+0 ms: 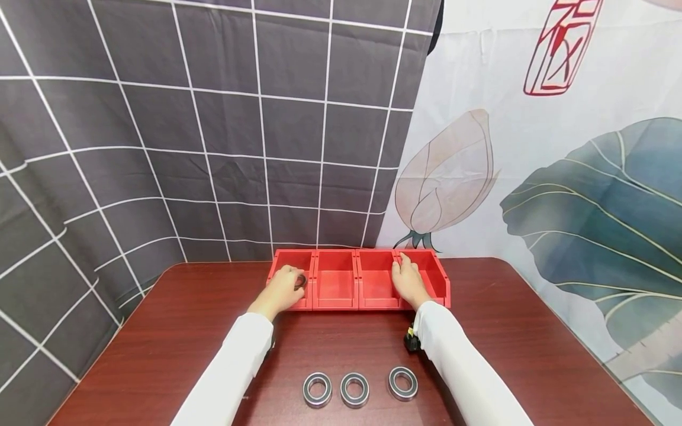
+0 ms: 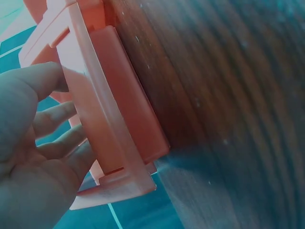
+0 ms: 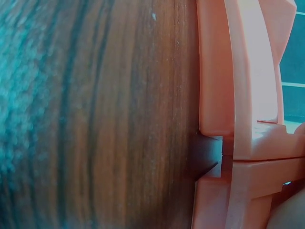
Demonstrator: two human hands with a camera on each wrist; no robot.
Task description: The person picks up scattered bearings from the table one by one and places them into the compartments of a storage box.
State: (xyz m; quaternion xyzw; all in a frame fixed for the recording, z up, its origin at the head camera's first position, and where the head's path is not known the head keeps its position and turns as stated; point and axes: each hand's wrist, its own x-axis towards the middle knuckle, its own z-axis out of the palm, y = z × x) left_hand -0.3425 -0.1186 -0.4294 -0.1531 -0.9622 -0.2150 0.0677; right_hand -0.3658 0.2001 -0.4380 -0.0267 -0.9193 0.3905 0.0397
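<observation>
Four red bins stand joined in a row at the back of the table. Over the leftmost bin [image 1: 290, 258], my left hand [image 1: 281, 289] holds a dark ring-shaped bearing [image 1: 300, 282] between thumb and fingers. In the left wrist view the fingers [image 2: 57, 114] of that hand reach behind the bin's front wall [image 2: 107, 129], and the bearing is hidden. My right hand [image 1: 409, 280] grips the divider between the two right-hand bins [image 1: 438, 278]. Only slivers of that hand show at the edge of the right wrist view, beside the red bin walls [image 3: 243, 81].
Three metal bearings [image 1: 317, 390] lie on the reddish-brown table [image 1: 213, 302] near its front, between my forearms. A small black and yellow object [image 1: 411, 340] sits by the right sleeve. Behind the table hang a dark grid cloth [image 1: 224, 130] and a white flower-printed cloth [image 1: 463, 71].
</observation>
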